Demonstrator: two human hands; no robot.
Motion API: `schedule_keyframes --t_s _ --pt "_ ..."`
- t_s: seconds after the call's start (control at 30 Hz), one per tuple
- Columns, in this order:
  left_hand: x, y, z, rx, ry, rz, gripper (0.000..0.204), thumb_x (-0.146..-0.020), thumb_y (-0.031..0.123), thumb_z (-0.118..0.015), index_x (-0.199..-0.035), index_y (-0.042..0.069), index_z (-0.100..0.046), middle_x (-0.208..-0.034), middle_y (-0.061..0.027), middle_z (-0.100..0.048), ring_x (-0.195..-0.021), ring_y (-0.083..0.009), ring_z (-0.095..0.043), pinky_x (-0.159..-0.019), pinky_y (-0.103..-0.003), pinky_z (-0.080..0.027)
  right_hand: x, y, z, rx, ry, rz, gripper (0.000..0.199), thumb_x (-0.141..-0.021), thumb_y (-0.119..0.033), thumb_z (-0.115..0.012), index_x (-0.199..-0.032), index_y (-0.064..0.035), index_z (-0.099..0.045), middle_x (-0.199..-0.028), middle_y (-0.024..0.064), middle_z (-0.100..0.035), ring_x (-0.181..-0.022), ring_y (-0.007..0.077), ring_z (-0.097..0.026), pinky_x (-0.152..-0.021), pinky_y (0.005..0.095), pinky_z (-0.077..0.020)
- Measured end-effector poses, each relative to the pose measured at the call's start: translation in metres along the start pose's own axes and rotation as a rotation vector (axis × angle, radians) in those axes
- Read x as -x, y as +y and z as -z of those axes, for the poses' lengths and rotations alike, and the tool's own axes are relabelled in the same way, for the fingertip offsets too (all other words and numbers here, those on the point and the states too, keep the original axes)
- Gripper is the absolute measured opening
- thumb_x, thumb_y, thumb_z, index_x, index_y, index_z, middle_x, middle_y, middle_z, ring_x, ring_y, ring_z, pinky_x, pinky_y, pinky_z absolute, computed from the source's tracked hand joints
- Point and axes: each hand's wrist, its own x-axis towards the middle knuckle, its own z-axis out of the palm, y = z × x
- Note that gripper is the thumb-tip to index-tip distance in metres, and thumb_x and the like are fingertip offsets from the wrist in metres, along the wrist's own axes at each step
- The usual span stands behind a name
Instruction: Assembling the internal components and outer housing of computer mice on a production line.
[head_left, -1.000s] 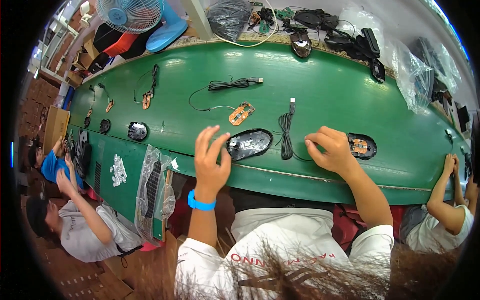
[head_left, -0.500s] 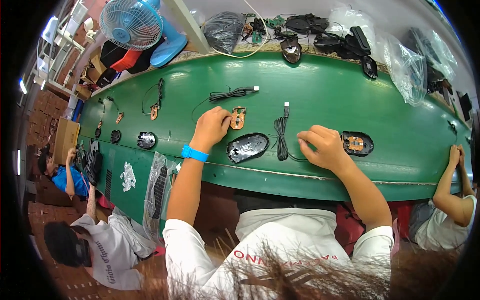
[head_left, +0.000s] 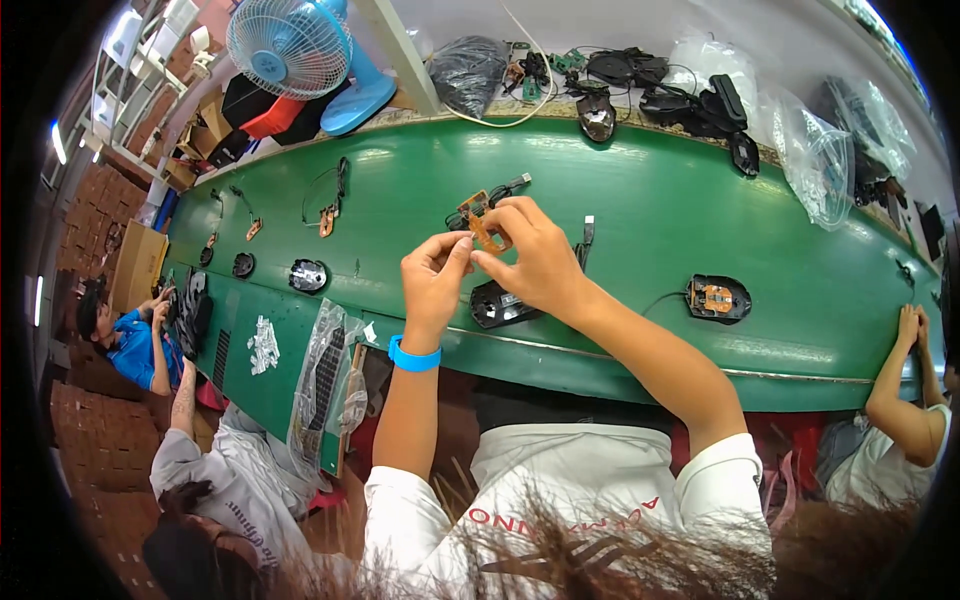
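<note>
Green and long, the workbench (head_left: 640, 200) curves across the view with other workers seated along its near edge. Above its middle, both of the person's hands are raised together: the left hand (head_left: 432, 275), a blue wristband (head_left: 413, 355) on its wrist, pinches one end of a small orange circuit board (head_left: 484, 230) between thumb and fingertips, and the right hand (head_left: 535, 262) pinches the other end, its fingers curled around it. A black cable (head_left: 490, 195) trails from the board toward the far side of the bench.

Just below the hands lies one open black mouse shell (head_left: 500, 303) on the bench. To the right, well apart, sits a second mouse base (head_left: 718, 298) with an orange board fitted inside. Left along the bench lie two more dark mouse parts (head_left: 308, 275), and one more board with its cable (head_left: 327, 215). At the far edge stand one blue fan (head_left: 300, 50), three clear plastic bags (head_left: 815, 155) and a heap of black mouse parts (head_left: 690, 100). Two co-workers sit at the left (head_left: 130, 340), and a third person's hands (head_left: 910, 325) rest at the right end.
</note>
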Motion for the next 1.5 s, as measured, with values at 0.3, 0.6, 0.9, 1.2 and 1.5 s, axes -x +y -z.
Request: schedule_keyframes --t_s 0.3,0.6,0.9,1.2,1.5 --pt "0.03 0.014 0.023 -0.286 -0.313 -0.203 0.023 -0.091 0.005 -0.074 -0.112 -0.003 -0.073 -0.091 -0.0081 -0.074 -0.082 -0.017 -0.071 -0.075 -0.03 -0.057 0.017 0.003 0.033 0.246 -0.008 0.193 0.031 -0.076 -0.008 -0.082 -0.101 -0.0051 -0.063 -0.112 0.0126 -0.07 -0.095 0.0305 -0.066 -0.079 0.0393 -0.0554" --pt "0.055 -0.007 0.052 -0.553 -0.299 -0.264 0.011 -0.086 0.002 -0.074 -0.097 -0.001 -0.075 -0.091 -0.0137 -0.075 -0.081 -0.0245 -0.073 -0.075 -0.033 -0.056 0.058 -0.007 0.045 0.412 -0.141 0.218 0.035 -0.073 -0.01 -0.084 -0.101 -0.0058 -0.063 -0.115 0.0091 -0.071 -0.087 0.027 -0.062 -0.076 0.0374 -0.0543" --pt "0.057 -0.021 0.045 -0.727 -0.253 -0.233 0.009 -0.082 0.002 -0.074 -0.091 0.002 -0.073 -0.087 -0.013 -0.071 -0.078 -0.0322 -0.069 -0.07 -0.039 -0.055 0.07 -0.004 0.031 0.421 -0.171 0.227 0.038 -0.072 -0.009 -0.084 -0.104 -0.004 -0.064 -0.115 0.0106 -0.07 -0.086 0.0268 -0.062 -0.075 0.0369 -0.0543" --pt "0.049 -0.022 0.043 -0.793 -0.359 -0.315 0.011 -0.079 0.002 -0.075 -0.09 0.003 -0.073 -0.084 -0.0125 -0.067 -0.079 -0.0348 -0.067 -0.069 -0.043 -0.054 0.067 -0.004 0.034 0.411 -0.175 0.212 0.038 -0.072 -0.008 -0.084 -0.104 -0.0038 -0.065 -0.114 0.0108 -0.071 -0.084 0.0269 -0.063 -0.074 0.0362 -0.0545" --pt "0.043 -0.021 0.034 -0.926 -0.414 -0.485 0.01 -0.076 0.003 -0.076 -0.084 0.003 -0.069 -0.082 -0.0122 -0.065 -0.081 -0.0351 -0.065 -0.073 -0.044 -0.053 0.067 -0.02 0.033 0.434 -0.212 0.222 0.035 -0.073 -0.011 -0.083 -0.103 -0.0038 -0.064 -0.113 0.0108 -0.071 -0.084 0.0268 -0.062 -0.074 0.0363 -0.0544"
